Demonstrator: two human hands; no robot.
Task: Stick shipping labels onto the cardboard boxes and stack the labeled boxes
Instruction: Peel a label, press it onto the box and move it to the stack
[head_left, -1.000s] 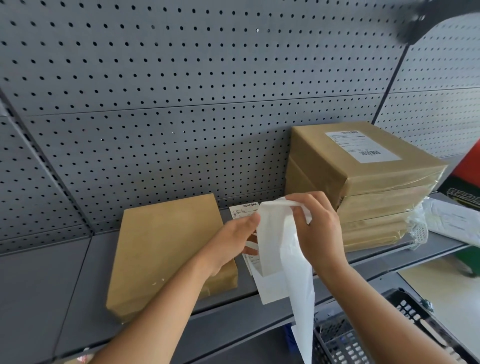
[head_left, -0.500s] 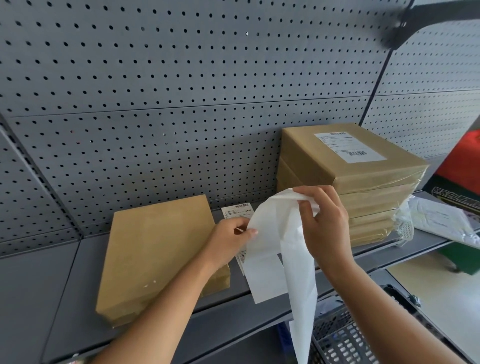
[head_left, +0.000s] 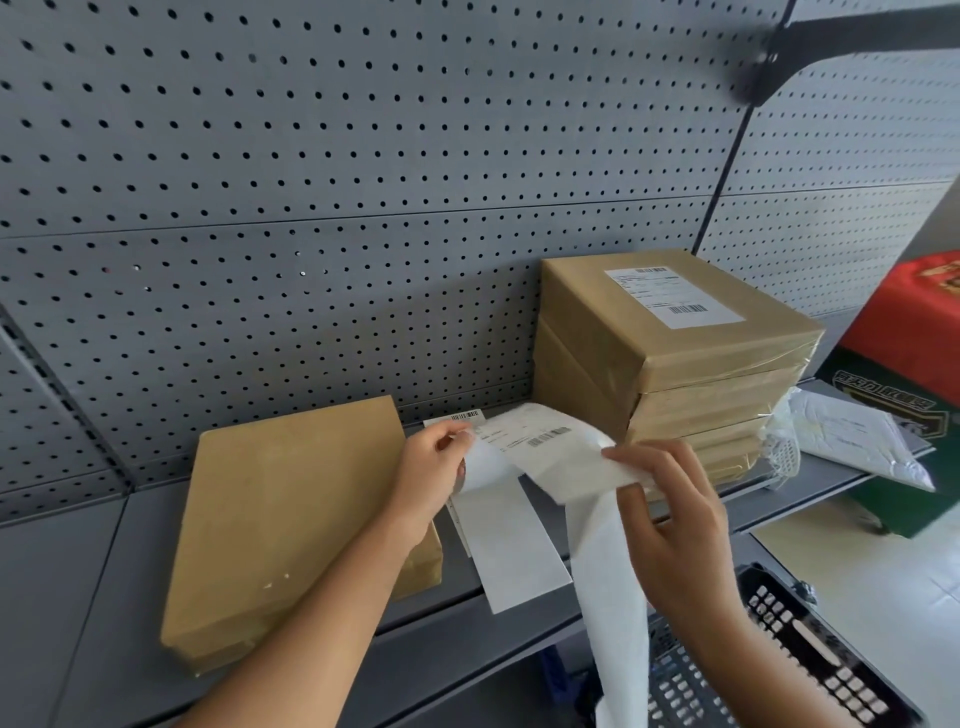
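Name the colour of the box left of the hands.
Plain brown cardboard box, seen in head view.

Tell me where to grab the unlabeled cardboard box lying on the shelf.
Probably by its near edge, coming from the front: the unlabeled box lies flat with its far end close to the pegboard, and its thin front side faces you.

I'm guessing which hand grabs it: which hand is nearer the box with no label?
Left. The left hand is just right of the unlabeled box; the right hand is farther right, by the labeled stack.
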